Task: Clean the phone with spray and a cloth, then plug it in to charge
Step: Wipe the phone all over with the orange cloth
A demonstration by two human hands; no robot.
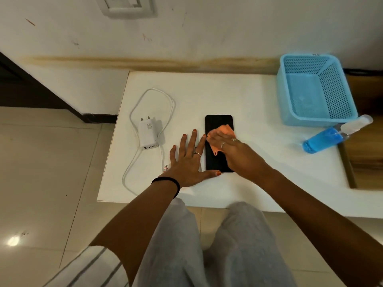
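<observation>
A black phone lies flat, screen up, in the middle of the white table. My right hand presses an orange cloth onto the phone's screen. My left hand lies flat on the table with fingers spread, its thumb and forefinger against the phone's left and lower edges. A white charger with its looped white cable rests to the left; the cable's plug end lies by my left wrist. A spray bottle of blue liquid lies on its side at the right.
An empty blue plastic basket stands at the table's back right. A wall socket is high on the wall above the table's left. The table's left edge drops to a tiled floor. My knees are under the near edge.
</observation>
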